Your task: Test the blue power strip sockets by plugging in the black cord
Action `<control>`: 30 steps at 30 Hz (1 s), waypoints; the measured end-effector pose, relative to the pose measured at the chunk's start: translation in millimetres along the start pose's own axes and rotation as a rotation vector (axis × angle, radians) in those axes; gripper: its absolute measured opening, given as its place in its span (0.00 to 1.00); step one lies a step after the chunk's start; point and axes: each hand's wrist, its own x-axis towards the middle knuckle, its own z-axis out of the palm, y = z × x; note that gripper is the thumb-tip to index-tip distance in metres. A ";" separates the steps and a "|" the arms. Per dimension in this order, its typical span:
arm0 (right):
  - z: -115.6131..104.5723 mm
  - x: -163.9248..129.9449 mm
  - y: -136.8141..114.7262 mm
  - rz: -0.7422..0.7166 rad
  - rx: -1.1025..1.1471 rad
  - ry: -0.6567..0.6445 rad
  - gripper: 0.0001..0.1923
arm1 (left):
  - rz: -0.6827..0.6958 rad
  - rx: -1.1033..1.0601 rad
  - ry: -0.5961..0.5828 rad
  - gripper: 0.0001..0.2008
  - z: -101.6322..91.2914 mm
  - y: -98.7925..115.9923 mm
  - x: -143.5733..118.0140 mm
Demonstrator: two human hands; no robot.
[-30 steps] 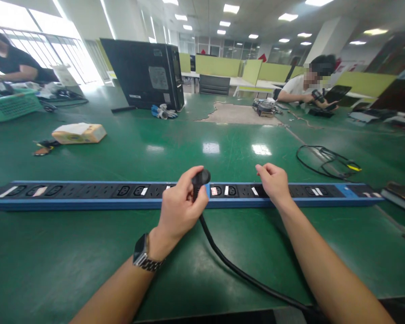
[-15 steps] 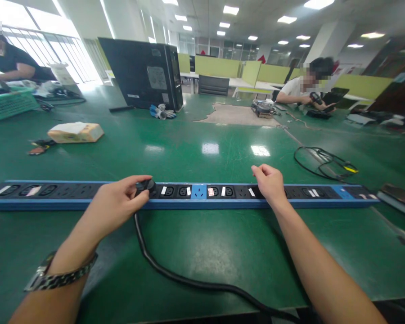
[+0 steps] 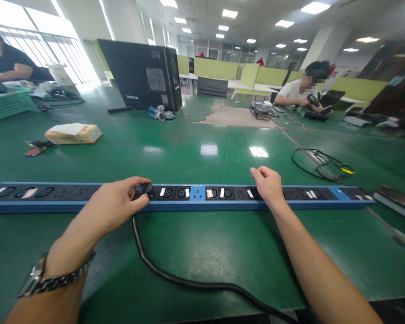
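Left hand [image 3: 113, 208] pinching a black plug [image 3: 142, 189] into the long blue power strip [image 3: 202, 198] near the table's front edge; right hand [image 3: 269, 185] rests loosely curled on the strip, holding nothing.

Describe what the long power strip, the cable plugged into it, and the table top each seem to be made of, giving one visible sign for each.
Power strip: likely a blue painted metal or plastic casing with matt black plastic sockets; straight rigid edges.
Cable: black rubber or PVC sheath; it bends in a smooth curve, dull sheen. The left hand holds its plug.
Table top: green glossy mat, possibly rubber or vinyl; ceiling lights reflect, fine scratches show.
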 end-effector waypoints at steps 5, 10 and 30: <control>-0.3 -0.6 -0.7 -0.009 -0.028 0.003 0.20 | 0.001 0.067 -0.140 0.22 3.2 -0.5 1.7; -1.3 -1.2 -3.2 -0.008 -0.036 -0.011 0.20 | -0.057 -0.025 -0.150 0.22 9.9 -3.7 -7.0; 0.1 0.4 -2.6 -0.006 -0.034 0.004 0.20 | -0.012 -0.217 0.158 0.19 26.3 -18.5 -14.1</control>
